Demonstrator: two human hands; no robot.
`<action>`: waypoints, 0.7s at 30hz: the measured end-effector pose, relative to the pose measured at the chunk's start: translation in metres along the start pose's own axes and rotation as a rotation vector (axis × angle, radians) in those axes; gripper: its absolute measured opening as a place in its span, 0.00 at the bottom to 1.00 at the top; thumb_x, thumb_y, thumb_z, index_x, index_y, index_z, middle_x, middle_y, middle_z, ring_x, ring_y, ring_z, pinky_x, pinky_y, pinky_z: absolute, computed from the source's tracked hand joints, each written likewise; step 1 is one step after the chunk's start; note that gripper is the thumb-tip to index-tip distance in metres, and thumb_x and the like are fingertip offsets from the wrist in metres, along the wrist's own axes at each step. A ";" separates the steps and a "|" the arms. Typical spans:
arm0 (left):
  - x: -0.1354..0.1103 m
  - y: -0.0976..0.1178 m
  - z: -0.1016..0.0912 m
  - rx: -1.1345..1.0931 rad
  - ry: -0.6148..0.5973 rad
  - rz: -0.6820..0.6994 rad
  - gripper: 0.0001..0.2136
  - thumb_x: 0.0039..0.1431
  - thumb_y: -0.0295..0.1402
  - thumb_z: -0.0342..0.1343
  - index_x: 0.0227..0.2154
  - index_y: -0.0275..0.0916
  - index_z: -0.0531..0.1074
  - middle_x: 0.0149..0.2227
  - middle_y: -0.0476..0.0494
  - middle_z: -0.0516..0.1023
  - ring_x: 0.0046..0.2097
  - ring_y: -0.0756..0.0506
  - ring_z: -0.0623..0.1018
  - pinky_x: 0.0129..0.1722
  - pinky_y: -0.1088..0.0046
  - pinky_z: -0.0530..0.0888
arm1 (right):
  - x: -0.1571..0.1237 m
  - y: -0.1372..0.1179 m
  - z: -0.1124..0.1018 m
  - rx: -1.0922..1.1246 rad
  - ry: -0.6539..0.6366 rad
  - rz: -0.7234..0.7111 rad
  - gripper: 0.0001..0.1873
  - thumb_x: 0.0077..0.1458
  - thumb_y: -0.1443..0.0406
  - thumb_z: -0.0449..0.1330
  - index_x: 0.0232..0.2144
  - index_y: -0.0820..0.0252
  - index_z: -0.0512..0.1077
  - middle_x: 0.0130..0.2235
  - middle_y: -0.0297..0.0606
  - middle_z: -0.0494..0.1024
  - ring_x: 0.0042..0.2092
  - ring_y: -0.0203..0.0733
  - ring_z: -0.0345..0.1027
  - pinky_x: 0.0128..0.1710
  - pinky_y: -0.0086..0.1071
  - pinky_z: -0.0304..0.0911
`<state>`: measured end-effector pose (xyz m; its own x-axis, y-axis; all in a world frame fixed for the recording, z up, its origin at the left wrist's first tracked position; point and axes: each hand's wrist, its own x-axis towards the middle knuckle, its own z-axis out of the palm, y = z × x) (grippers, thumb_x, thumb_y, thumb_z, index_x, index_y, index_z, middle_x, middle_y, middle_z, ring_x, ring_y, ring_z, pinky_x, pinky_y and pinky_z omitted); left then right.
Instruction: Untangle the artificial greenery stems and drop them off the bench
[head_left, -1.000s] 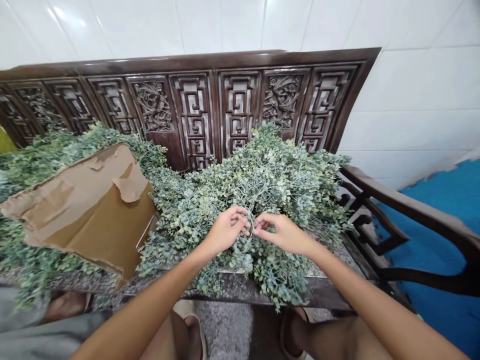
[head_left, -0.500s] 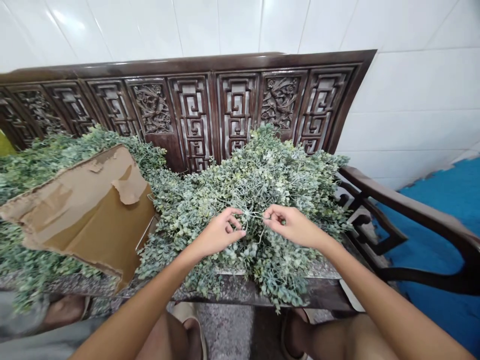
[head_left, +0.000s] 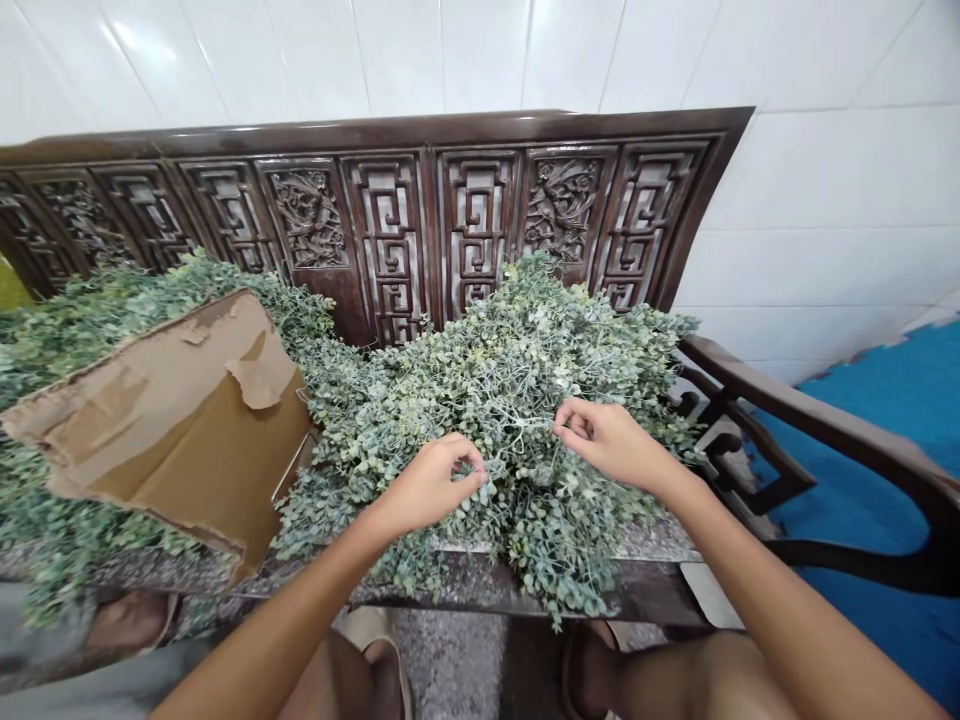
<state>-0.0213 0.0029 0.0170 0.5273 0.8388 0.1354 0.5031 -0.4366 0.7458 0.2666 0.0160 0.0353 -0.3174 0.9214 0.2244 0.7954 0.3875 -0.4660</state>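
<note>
Head | L hand [head_left: 427, 487], R hand [head_left: 615, 445] in prob. faux foliage [head_left: 517, 400] | cardboard [head_left: 172, 420] left

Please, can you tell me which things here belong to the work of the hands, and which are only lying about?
Part of the work:
left hand
right hand
heap of leafy green sprigs

Only lying about:
torn cardboard sheet
carved wooden bench back
bench armrest
blue covering

Bench's carved back [head_left: 390, 240] cut off by left edge; seat [head_left: 645, 590] hidden under foliage [head_left: 480, 400].
</note>
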 end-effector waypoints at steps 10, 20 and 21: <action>0.007 0.001 0.005 -0.367 -0.073 -0.108 0.14 0.64 0.39 0.50 0.35 0.37 0.77 0.35 0.43 0.83 0.41 0.43 0.80 0.45 0.68 0.72 | -0.013 -0.045 0.019 0.126 -0.011 -0.256 0.19 0.62 0.67 0.56 0.54 0.52 0.66 0.54 0.43 0.72 0.57 0.50 0.64 0.58 0.46 0.60; 0.003 0.005 0.004 -0.335 -0.165 -0.080 0.15 0.65 0.39 0.49 0.32 0.38 0.78 0.35 0.46 0.80 0.36 0.46 0.76 0.39 0.72 0.69 | -0.007 -0.059 0.037 0.361 -0.135 -0.267 0.07 0.64 0.64 0.56 0.43 0.55 0.72 0.39 0.36 0.79 0.41 0.41 0.72 0.45 0.36 0.65; 0.003 0.006 0.004 -0.312 -0.159 -0.095 0.15 0.65 0.38 0.49 0.31 0.38 0.78 0.33 0.47 0.80 0.33 0.47 0.74 0.36 0.73 0.68 | -0.006 -0.058 0.038 0.350 -0.112 -0.269 0.06 0.64 0.65 0.56 0.40 0.56 0.72 0.38 0.36 0.79 0.40 0.41 0.72 0.43 0.35 0.65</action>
<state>-0.0138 0.0010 0.0192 0.6006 0.7990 -0.0294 0.3351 -0.2182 0.9166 0.2025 -0.0108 0.0290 -0.5580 0.7767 0.2921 0.4608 0.5828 -0.6693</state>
